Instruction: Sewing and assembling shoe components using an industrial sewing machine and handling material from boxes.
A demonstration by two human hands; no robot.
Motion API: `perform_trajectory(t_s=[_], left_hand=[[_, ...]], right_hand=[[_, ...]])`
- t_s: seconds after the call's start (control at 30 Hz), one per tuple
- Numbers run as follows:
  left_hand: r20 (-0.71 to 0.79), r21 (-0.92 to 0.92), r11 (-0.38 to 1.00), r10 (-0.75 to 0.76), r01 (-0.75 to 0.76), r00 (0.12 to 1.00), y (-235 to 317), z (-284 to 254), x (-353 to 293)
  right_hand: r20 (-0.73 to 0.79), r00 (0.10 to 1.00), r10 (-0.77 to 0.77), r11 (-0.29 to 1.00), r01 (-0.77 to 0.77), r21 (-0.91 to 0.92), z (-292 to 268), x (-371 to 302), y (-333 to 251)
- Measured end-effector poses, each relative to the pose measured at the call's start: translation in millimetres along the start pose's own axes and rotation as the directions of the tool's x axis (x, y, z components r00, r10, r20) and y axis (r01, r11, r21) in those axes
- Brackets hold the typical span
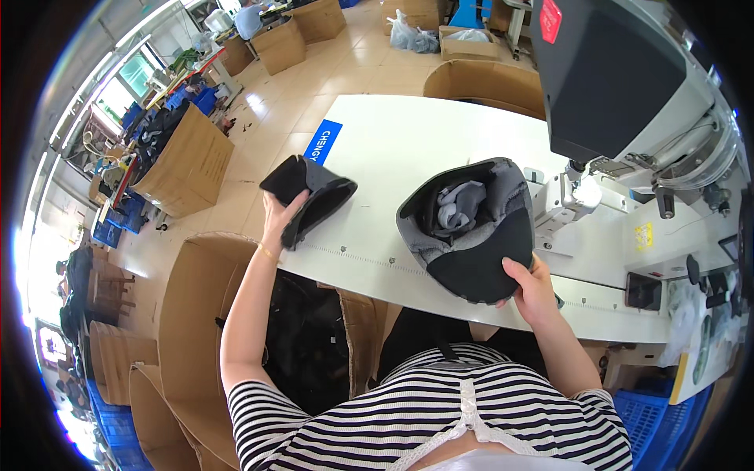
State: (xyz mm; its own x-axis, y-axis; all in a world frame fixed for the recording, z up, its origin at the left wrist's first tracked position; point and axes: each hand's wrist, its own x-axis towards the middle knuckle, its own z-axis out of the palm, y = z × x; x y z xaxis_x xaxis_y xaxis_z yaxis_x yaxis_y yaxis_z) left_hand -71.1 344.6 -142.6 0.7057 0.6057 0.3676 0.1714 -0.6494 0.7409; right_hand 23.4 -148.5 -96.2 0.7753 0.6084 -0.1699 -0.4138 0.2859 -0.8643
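Observation:
In my right hand (534,292) is a black and grey cap (479,267), gripped by the edge of its black brim. Its hollow inside faces up, with crumpled grey fabric (462,207) lying in it. My left hand (281,216) is closed round a dark grey and black fabric piece (318,196), curved and open at one side like a folded cap; its exact kind is unclear. Both are held over the white sewing table (377,141), the left piece above its left edge. The cap is just left of the sewing machine's lower arm (561,200).
The sewing machine's dark head (613,78) rises at the right. A large cardboard box (200,290) with dark material stands below my left arm. Another cardboard box (487,78) is behind the table. A blue crate (652,424) sits at lower right. Far left, a person (249,20) sits among boxes.

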Motion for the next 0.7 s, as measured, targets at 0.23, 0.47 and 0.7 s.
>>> perform_trajectory(t_s=[0.23,0.47,0.7], left_hand=[[-0.172,0.116,0.984,-0.116,0.137,0.978,20.8,99.3,97.3],[0.039,-0.13,0.965,-0.226,0.229,0.973,18.7,106.7,158.5],[0.208,-0.321,0.891,-0.264,0.321,0.942,69.9,60.3,97.0]], right_hand=[[-0.056,0.993,-0.101,0.989,0.106,0.104,-2.7,-8.0,7.7],[0.012,0.999,-0.053,0.988,0.051,0.145,-13.3,-29.9,6.4],[0.035,0.998,-0.055,0.993,0.051,0.103,-16.2,-31.7,-5.1]])
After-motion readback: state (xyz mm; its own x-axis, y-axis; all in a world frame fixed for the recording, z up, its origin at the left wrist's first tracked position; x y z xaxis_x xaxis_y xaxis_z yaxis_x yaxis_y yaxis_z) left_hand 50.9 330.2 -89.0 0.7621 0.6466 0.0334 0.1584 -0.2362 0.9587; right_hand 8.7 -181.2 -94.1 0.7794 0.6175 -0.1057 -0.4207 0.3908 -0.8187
